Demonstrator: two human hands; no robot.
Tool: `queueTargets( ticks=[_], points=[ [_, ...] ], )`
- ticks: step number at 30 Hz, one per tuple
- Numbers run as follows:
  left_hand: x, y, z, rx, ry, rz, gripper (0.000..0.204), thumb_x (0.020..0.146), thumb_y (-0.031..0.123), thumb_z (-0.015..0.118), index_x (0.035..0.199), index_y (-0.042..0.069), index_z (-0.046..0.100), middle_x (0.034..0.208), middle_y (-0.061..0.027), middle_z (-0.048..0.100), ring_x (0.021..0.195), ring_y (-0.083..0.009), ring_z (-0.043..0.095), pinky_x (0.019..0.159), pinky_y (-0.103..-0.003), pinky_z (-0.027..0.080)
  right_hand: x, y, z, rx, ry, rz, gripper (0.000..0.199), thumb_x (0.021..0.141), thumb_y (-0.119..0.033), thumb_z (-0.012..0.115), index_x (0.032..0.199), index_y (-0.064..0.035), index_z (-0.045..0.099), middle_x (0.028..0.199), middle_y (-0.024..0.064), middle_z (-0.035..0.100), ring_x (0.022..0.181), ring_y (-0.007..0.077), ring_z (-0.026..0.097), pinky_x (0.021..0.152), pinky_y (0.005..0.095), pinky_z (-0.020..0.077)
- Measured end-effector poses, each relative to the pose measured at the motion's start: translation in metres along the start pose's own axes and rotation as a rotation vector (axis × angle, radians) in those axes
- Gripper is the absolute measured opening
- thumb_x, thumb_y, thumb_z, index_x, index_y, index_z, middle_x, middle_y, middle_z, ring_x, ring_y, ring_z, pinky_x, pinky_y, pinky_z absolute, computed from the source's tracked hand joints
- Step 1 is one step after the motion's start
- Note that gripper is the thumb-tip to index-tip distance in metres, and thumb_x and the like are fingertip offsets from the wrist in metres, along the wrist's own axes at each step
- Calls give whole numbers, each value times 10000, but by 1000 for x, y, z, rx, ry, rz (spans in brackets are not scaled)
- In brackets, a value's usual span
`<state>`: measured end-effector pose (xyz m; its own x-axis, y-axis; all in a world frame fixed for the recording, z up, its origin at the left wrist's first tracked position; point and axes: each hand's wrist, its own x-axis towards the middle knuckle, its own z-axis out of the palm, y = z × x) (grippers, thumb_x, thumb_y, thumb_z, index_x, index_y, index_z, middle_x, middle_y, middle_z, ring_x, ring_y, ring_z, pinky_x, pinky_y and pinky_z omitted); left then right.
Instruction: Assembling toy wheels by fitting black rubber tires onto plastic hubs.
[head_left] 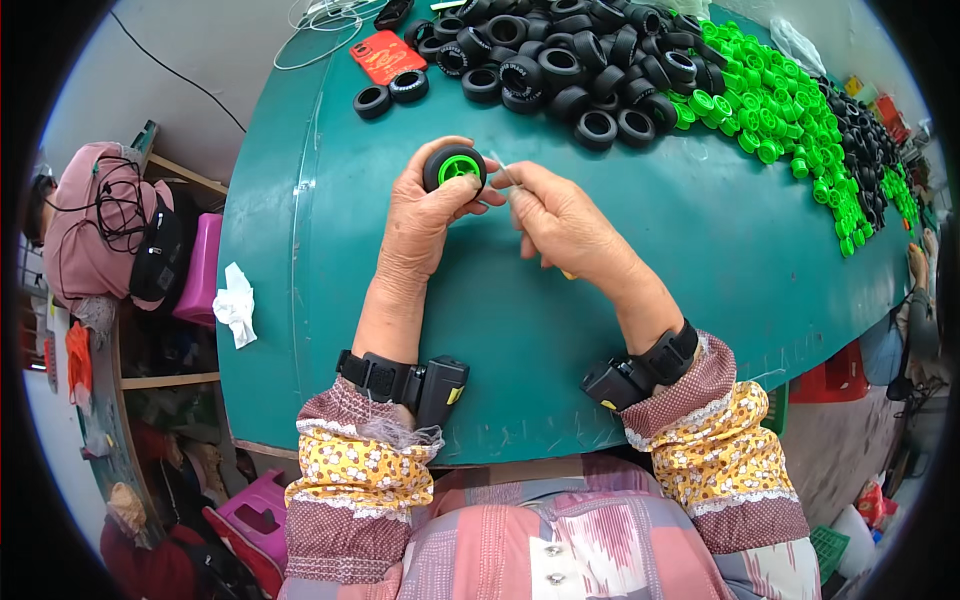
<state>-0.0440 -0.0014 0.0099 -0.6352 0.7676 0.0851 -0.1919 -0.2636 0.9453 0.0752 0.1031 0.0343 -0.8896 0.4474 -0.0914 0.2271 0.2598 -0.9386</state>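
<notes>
Over the middle of the table, my left hand [408, 222] grips a small toy wheel [454, 162], a black tyre with a bright green hub in it. The thumb presses on the hub and the fingers wrap round behind the tyre. Just right of the wheel, my right hand [568, 228] pinches a thin metal tool [503, 174]. The tool's slim tip shows close to the tyre's right edge; whether it touches cannot be told. A bit of yellow shows under the right palm, perhaps the tool's handle, which is mostly hidden.
A heap of black tyres [560, 66] covers the table's far side, with green hubs [775, 105] right of it. A red phone case [387, 57] lies near two separate tyres [373, 101]. Crumpled white tissue [236, 306] rests at the left edge. Another person's hand [917, 264] is far right.
</notes>
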Motion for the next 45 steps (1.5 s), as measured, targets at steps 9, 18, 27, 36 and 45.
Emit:
queueTargets(
  ticks=[9, 18, 27, 36, 45],
  points=[
    [0, -2, -2, -4, -41, 0, 352, 741, 68, 554, 1078, 3, 477, 919, -134, 591, 734, -190, 615, 640, -256, 504, 0, 8, 5, -268, 208, -292, 306, 866, -108, 388, 1147, -26, 478, 788, 184, 609, 707, 355, 586, 639, 387, 460],
    [0, -2, -1, 34, -44, -29, 331, 767, 106, 568, 1074, 3, 497, 912, -127, 595, 730, -186, 610, 650, -263, 502, -2, -1, -7, 176, -63, -39, 393, 879, -129, 378, 1262, -43, 386, 702, 67, 565, 489, 97, 483, 456, 245, 418],
    [0, -3, -3, 44, -42, 27, 280, 758, 103, 613, 1015, 20, 538, 862, -83, 602, 706, -153, 610, 605, -227, 489, -4, -8, 1, 238, -115, 24, 378, 880, -126, 400, 1254, -71, 404, 626, 0, 466, 474, 54, 410, 421, 205, 376],
    [3, -6, 1, 49, -14, 31, 342, 728, 47, 624, 1060, 22, 542, 842, -60, 575, 713, -136, 596, 647, -228, 482, 2, 10, 4, 106, -18, -150, 377, 876, -119, 415, 1242, -29, 403, 692, 29, 512, 563, 73, 464, 526, 215, 404],
    [1, -10, -8, 171, -24, 110, 307, 709, -2, 610, 1009, 54, 581, 881, -10, 568, 806, -92, 536, 721, -214, 449, -3, 2, 8, 415, -141, 96, 402, 897, -173, 390, 1296, -127, 361, 523, -37, 337, 377, 30, 286, 308, 193, 225]
  ],
)
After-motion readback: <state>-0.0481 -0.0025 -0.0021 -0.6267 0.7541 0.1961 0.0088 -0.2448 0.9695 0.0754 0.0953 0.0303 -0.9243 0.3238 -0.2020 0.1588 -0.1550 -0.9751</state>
